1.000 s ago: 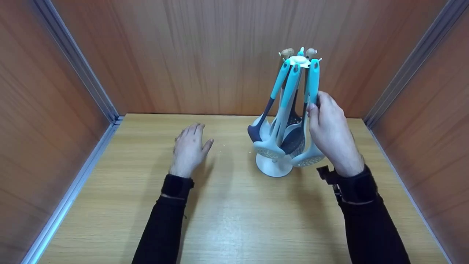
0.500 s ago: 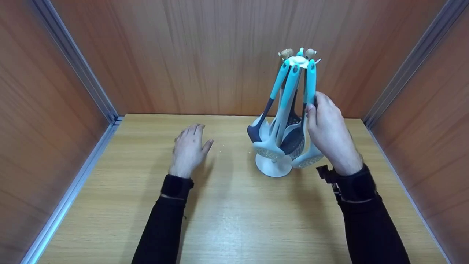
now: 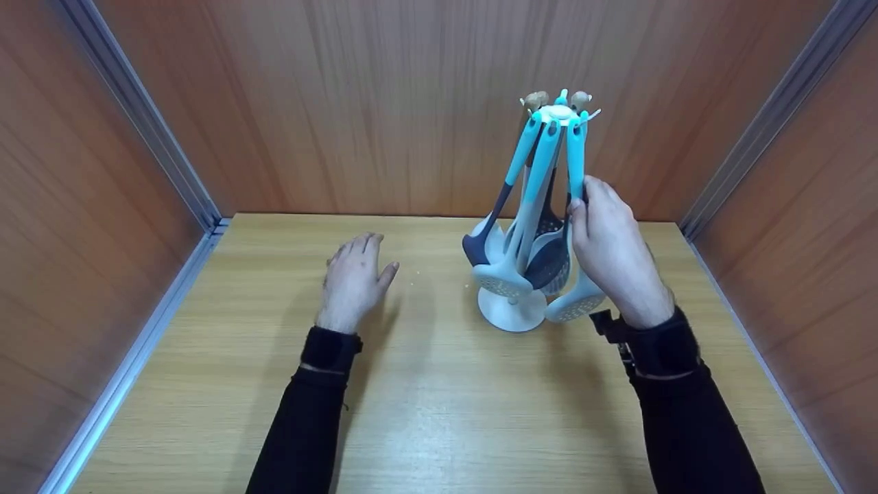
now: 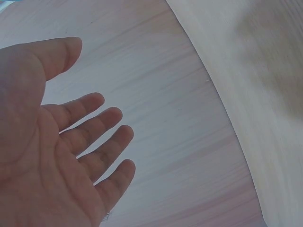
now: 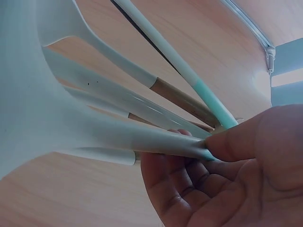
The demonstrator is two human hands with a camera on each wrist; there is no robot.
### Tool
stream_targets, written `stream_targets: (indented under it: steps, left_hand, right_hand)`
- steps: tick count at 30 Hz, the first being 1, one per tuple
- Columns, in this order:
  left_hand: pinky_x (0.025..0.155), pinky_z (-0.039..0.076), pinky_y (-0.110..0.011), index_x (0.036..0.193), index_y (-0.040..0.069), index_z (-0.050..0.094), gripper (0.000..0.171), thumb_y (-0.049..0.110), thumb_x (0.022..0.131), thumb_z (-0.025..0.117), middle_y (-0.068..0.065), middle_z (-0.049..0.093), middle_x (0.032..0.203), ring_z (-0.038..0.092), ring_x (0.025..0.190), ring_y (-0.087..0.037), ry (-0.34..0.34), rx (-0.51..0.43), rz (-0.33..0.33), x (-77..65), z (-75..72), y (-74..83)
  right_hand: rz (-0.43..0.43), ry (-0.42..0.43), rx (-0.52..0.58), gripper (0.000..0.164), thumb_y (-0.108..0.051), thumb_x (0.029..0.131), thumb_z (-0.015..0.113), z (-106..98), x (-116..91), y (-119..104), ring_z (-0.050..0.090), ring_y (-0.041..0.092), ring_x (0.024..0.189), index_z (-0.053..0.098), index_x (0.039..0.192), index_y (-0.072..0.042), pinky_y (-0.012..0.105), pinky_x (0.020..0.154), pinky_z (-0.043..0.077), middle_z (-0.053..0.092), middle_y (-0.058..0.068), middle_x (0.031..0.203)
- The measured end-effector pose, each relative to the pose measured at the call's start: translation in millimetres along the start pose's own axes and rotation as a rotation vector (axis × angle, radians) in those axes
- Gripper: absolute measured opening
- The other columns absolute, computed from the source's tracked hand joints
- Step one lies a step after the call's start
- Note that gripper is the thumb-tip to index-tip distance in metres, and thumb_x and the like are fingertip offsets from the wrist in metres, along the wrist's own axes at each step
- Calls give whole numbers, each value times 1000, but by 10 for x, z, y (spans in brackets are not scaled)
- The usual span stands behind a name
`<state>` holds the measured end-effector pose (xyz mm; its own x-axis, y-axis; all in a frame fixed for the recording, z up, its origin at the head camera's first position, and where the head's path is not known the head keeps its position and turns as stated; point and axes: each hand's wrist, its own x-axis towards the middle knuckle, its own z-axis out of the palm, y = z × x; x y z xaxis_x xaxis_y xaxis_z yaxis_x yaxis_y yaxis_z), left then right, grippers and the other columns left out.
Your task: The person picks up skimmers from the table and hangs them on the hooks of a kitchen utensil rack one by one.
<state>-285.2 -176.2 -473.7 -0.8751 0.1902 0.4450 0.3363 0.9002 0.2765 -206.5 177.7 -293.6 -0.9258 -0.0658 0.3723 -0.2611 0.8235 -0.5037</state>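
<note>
My right hand (image 3: 607, 237) grips a skimmer (image 3: 576, 305) by its turquoise handle, thumb on one side and fingers curled round the other. Its pale perforated head hangs low beside the stand, and its handle top overlaps the rack at the stand's top. In the right wrist view the pale skimmer neck (image 5: 118, 135) runs into my fingers. The white utensil stand (image 3: 511, 315) is upright, with several utensils hanging round it: a dark ladle (image 3: 477, 248), another pale skimmer (image 3: 503, 280) and a dark spoon (image 3: 549, 264) among them. My left hand (image 3: 353, 281) hovers over the table, fingers extended, holding nothing.
A pale wooden table (image 3: 425, 412) lies below both hands. Behind it rises a wood-grain back panel (image 3: 343, 103), with side panels joined by grey metal strips (image 3: 144, 130). Wooden handle ends (image 3: 537, 101) stick up behind the rack.
My right hand has shifted slightly left and down with the skimmer, bringing its handle top closer to the rack's middle. The left hand and the stand have hardly moved.
</note>
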Motion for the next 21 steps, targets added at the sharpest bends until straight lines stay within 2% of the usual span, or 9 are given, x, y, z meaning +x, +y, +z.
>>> stream_targets:
  steps: [11, 16, 21]
  left_hand:
    - [116, 37, -52, 146, 2, 50, 60, 39, 101, 65, -22, 56, 144, 51, 135, -41, -23, -12, -18, -9, -10, -4]
    - [116, 37, -53, 146, 2, 50, 60, 40, 102, 64, -22, 56, 145, 51, 135, -41, -36, -14, -26, -12, -14, -7]
    - [114, 39, -53, 146, 2, 51, 59, 39, 102, 64, -22, 57, 143, 52, 134, -42, -47, -19, -35, -12, -4, -25]
  right_hand:
    - [6, 15, 24, 38, -16, 111, 45, 84, 10, 33, 59, 28, 100, 45, 144, 2, 46, 88, 58, 55, 15, 116]
    - [29, 21, 35, 40, -13, 108, 51, 123, 24, 65, 62, 27, 107, 43, 145, 1, 48, 94, 57, 57, 15, 123]
    - [19, 47, 49, 41, -17, 108, 54, 126, 11, 147, 62, 28, 114, 46, 145, -1, 48, 98, 56, 60, 14, 125]
